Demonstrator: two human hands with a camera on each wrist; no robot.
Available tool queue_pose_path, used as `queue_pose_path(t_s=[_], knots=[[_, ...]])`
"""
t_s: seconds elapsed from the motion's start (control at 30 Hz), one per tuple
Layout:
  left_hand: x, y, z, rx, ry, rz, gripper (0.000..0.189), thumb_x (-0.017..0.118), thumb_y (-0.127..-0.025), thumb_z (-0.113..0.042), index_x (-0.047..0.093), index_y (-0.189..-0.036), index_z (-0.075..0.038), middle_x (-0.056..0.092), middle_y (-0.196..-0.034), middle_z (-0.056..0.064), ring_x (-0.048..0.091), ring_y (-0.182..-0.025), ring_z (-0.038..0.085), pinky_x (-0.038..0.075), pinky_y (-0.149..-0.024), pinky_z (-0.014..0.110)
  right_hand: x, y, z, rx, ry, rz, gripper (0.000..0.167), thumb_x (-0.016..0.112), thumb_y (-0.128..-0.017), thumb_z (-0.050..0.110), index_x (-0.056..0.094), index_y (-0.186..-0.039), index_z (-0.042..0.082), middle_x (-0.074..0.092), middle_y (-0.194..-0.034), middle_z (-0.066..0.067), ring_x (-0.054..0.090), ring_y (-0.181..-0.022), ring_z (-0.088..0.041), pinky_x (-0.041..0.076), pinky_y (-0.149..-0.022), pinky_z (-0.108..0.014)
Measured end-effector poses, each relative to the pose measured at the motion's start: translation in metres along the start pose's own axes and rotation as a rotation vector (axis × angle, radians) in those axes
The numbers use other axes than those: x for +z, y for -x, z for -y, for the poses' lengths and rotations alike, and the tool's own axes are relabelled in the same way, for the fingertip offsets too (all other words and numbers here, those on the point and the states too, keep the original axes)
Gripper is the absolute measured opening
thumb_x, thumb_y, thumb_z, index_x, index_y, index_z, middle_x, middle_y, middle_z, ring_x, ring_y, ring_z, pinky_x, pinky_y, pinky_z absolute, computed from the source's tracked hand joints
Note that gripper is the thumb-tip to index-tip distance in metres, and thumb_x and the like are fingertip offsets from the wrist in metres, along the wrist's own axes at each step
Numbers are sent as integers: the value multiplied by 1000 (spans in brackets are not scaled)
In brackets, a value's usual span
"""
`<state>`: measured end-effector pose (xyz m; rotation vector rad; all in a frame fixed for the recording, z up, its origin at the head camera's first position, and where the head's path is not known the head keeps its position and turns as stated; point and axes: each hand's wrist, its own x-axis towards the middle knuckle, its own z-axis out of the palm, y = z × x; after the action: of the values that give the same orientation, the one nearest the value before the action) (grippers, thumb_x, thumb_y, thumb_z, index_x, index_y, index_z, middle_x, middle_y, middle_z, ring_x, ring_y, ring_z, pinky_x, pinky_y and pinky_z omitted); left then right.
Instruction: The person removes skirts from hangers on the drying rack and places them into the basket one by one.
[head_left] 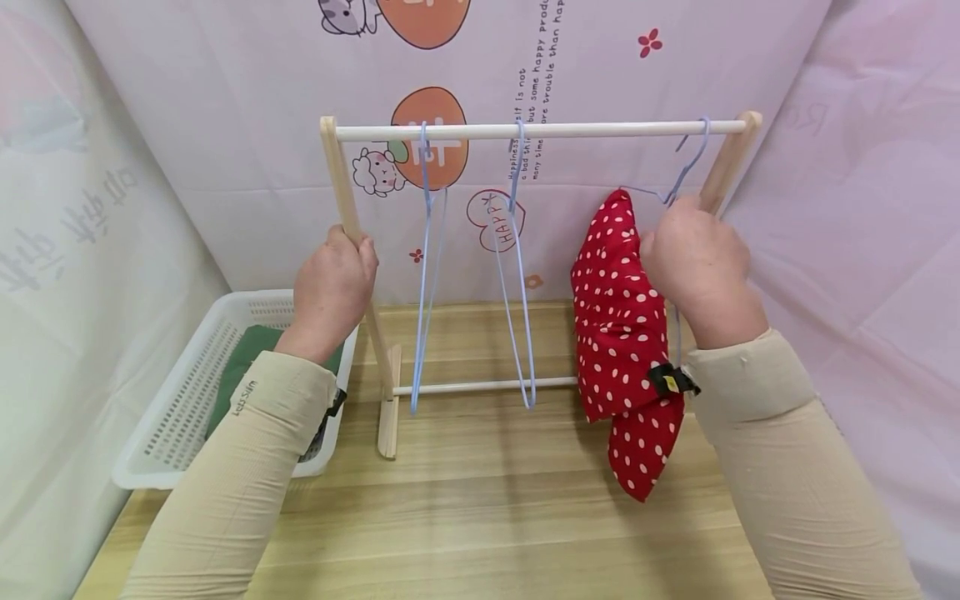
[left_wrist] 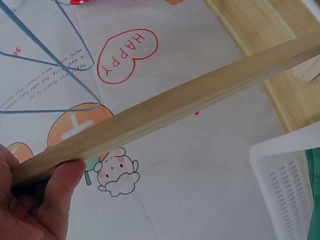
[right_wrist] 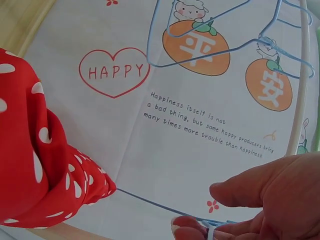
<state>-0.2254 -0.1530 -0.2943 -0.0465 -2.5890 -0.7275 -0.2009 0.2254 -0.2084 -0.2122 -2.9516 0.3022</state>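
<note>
As wrist view alone shows, right grip (right_wrist: 274,192), thumb apart, hooks hanger (head_left: 685,171); left grip (head_left: 335,279) clasps post (left_wrist: 165,106).

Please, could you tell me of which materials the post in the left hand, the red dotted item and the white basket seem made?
Beige square-edged wooden post: apparently wood, smooth and matte, judging by its tan colour and faint grain.
Red white-dotted cloth item: matte fabric, perhaps cotton; it folds softly.
White slotted plastic basket: likely moulded plastic, fairly smooth, with regular slots.

The backdrop (right_wrist: 185,90) reads "HAPPY", "平", "安" and "Happiness itself…", the sleeve (head_left: 232,475) "LetsSlim".
</note>
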Motion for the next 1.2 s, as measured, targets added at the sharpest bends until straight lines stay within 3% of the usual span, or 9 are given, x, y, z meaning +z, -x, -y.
queue_pose_path(t_s=[0.23, 0.53, 0.83, 1.2], knots=[[0, 0, 1, 9, -12, -5, 54, 32, -112, -36, 49, -125, 13, 65, -87, 27, 66, -70, 39, 57, -61, 51, 2, -3, -4, -9, 17, 81, 38, 50, -100, 15, 46, -123, -15, 62, -108, -37, 61, -79, -45, 51, -57, -50], [-1, 1, 0, 21, -11, 1, 54, 31, -113, -37, 49, -125, 13, 63, -83, 24, 66, -67, 36, 58, -59, 49, 5, -4, -4, -32, 23, 113, 41, 60, -94, 6, 44, -127, -12, 61, -110, -37, 62, -83, -46, 52, -62, -54], [-2, 2, 0, 13, -3, 16, 55, 31, -113, -37, 49, -126, 13, 63, -84, 24, 67, -69, 36, 60, -62, 49, 8, -1, 6, -40, -35, 147, 30, 65, -91, 3, 51, -116, -8, 64, -90, -25, 63, -69, -34, 53, -55, -44], [-1, 2, 0, 10, 3, 7, 52, 33, -113, -36, 49, -125, 12, 64, -86, 25, 67, -70, 37, 60, -63, 50, 10, 2, 17, -64, -47, 154, 43, 65, -94, 3, 44, -129, -8, 66, -92, -24, 67, -67, -32, 55, -55, -41]])
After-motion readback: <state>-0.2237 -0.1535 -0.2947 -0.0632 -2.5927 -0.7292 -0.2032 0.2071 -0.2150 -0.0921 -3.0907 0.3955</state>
